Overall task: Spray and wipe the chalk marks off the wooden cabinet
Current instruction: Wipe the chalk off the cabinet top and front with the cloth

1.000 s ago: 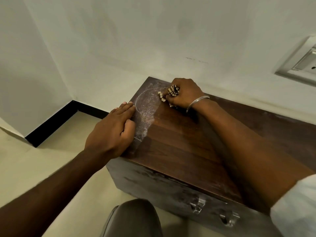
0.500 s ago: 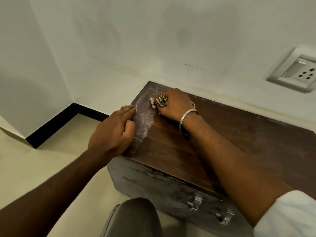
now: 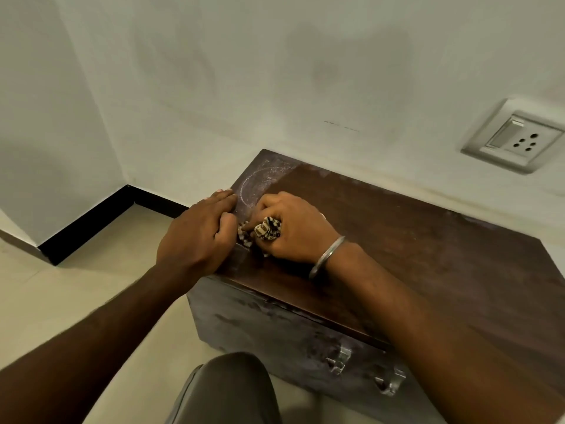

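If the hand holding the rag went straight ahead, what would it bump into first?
Most likely the left hand: its thumb lies right beside the rag that the right hand grips on the cabinet top.

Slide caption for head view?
Right hand presses checked cloth on chalk-marked dark wooden cabinet; left hand rests on its edge.

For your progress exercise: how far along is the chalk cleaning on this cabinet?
Done: most of the cabinet top shows bare wood. In hand: the right hand presses a checked cloth near the left edge, beside the left hand. Remaining: a chalk arc and haze at the far left corner.
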